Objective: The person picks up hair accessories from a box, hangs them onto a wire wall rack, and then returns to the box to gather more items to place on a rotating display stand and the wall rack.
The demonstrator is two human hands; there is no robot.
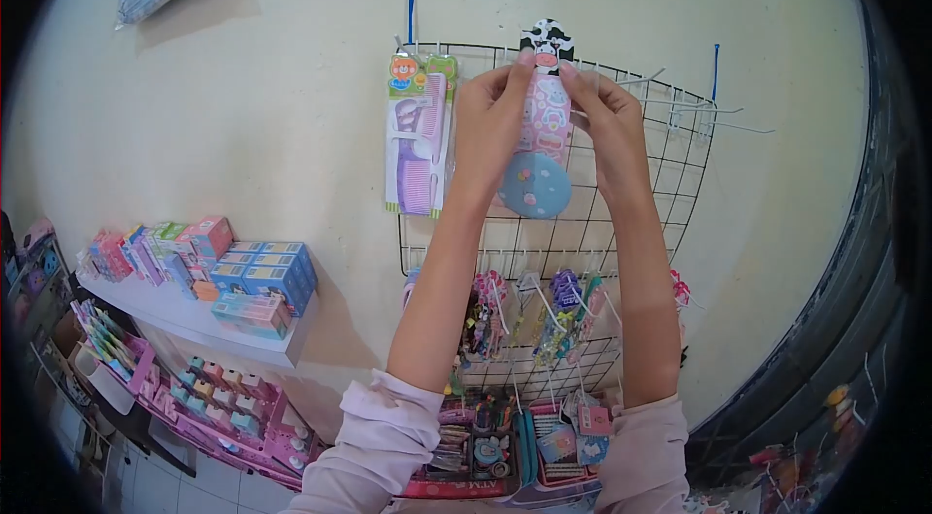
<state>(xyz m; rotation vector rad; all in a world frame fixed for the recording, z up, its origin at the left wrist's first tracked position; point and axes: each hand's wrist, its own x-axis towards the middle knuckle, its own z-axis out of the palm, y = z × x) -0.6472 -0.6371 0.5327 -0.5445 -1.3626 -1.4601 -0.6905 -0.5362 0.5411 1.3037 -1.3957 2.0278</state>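
A cow-topped pink card pack (549, 116) with a round blue piece at its lower end is held up in front of the black wire grid (652, 213). My left hand (493, 116) pinches its upper left edge, thumb at the front. On the other edge, my right hand (604, 116) pinches the pack near the cow print. Whether the pack touches a hook is hidden behind it. Just left of my left hand, a purple comb set (417, 140) in a blister pack hangs on the grid.
Bare metal hooks (714, 111) stick out at the grid's upper right. Strings of beaded trinkets (563, 310) hang lower down, above trays of small goods (485, 451). On the left, a white wall shelf (194, 315) bears blue boxes (267, 271). A dark shutter (825, 320) stands at right.
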